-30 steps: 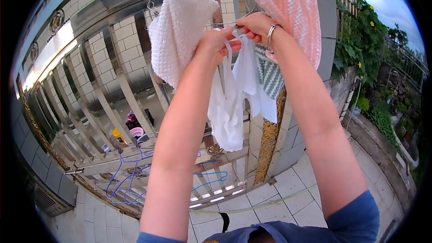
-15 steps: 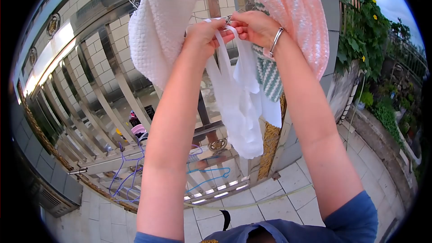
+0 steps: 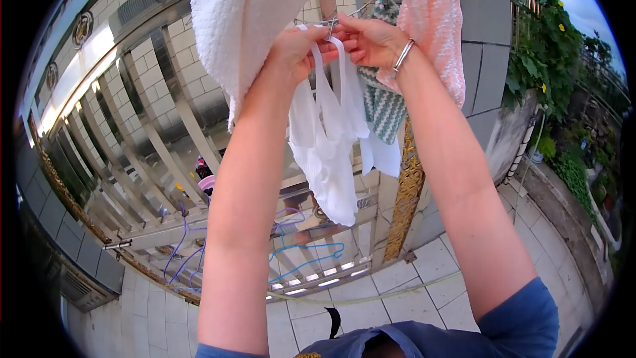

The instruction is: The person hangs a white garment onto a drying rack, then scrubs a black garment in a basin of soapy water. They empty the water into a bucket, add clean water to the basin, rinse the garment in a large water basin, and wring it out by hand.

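A white strappy garment (image 3: 331, 166), like a camisole, hangs by thin straps below my hands. My left hand (image 3: 295, 53) is closed at its left strap, fingers reaching toward the right. Beside it my right hand (image 3: 376, 41), with a silver bangle (image 3: 403, 55) on the wrist, pinches a metal clip (image 3: 332, 28) near the top of the straps. Part of the grip is hidden by the fingers. To the left a white textured towel (image 3: 252, 20) touches my left forearm. On the right hang a pink striped cloth (image 3: 434, 26) and a green-and-white striped cloth (image 3: 383, 109).
Behind stands a metal gate (image 3: 159, 106) with gold trim (image 3: 405, 192). Purple hangers (image 3: 182, 245) and a blue hanger (image 3: 305, 248) hang low on it. Pale tiles (image 3: 424, 272) cover the floor. A leafy vine (image 3: 543, 46) grows at the right.
The white garment has swung left and a little higher. The towel and the pink cloth have shifted and turned. Both hands stay together at the straps and clip.
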Tool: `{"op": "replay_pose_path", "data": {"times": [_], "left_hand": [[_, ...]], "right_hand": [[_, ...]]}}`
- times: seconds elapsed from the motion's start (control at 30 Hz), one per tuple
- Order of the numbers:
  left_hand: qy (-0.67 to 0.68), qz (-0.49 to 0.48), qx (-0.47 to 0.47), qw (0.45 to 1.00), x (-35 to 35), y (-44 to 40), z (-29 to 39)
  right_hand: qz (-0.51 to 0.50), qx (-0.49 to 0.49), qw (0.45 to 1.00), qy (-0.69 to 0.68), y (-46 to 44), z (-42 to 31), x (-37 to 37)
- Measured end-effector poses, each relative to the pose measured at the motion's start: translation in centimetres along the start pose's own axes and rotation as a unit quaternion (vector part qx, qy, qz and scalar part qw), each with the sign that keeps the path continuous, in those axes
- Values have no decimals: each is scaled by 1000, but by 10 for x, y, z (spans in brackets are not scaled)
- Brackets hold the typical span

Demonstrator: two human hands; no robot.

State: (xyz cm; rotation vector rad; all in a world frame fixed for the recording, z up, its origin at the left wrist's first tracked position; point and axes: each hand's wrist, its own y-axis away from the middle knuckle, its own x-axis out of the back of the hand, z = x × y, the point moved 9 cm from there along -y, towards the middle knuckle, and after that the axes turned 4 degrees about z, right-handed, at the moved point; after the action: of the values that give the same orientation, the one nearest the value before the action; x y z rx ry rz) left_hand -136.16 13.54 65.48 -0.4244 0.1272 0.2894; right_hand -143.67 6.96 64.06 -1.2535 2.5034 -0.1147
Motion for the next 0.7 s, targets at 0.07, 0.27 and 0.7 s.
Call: {"op": "replay_pose_path", "data": {"times": [0.07, 0.27, 0.7], "left_hand": [[0, -2, 0, 1000, 1, -1, 0], [40, -1, 19, 999, -9, 7, -3], [125, 32, 10, 992, -12, 20, -7]], "right_hand": [[3, 15, 1000, 11, -4, -2, 0], [63, 99, 993, 29, -6, -11, 3], [257, 190, 945, 71, 8, -28, 29]]}}
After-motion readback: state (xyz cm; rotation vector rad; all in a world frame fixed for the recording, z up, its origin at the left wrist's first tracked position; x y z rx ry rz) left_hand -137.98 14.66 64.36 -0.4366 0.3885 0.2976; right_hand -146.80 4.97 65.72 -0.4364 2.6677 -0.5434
